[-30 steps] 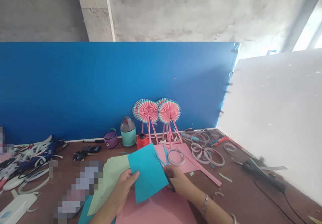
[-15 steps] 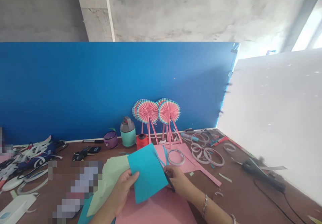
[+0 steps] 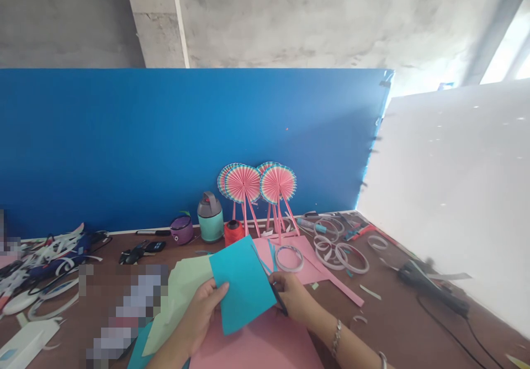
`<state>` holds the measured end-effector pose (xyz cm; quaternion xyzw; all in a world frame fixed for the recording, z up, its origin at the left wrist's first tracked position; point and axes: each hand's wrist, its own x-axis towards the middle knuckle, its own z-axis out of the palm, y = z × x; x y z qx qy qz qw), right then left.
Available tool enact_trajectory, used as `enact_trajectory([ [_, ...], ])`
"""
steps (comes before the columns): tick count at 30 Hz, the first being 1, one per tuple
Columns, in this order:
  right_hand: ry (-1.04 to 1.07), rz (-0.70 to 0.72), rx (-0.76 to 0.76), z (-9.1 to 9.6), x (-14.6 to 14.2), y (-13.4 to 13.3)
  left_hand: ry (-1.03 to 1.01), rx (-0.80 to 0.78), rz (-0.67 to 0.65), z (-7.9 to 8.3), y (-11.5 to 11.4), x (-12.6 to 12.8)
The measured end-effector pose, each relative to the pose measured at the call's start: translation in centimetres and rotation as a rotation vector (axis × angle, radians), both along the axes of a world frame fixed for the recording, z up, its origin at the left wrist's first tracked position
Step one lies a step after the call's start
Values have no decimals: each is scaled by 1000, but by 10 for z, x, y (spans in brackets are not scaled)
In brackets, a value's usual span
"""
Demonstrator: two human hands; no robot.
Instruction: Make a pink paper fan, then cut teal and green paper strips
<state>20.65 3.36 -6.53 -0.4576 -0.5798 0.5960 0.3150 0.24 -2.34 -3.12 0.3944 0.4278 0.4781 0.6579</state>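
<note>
Turquoise rectangular paper sheet (image 3: 242, 286) sits just above a pink paper sheet (image 3: 265, 349) on the brown tabletop (image 3: 397, 314), flat and seemingly uncreased. The left hand (image 3: 199, 314) pinches its left edge, thumb on top. The right hand (image 3: 296, 297) is closed around a slim black tool (image 3: 280, 302) at the sheet's right edge. Finished pink pleated paper fans (image 3: 260, 184) lean on the blue board (image 3: 165, 148) behind.
</note>
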Motion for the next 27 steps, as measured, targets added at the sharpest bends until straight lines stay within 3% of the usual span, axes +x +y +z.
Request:
enact_trajectory([
  [14,36,23,42,-16,2,6,51,29,-35,4,-2,7],
  [27,13,-3,29,-4,0,3,133,45,-36,6,-3,10],
])
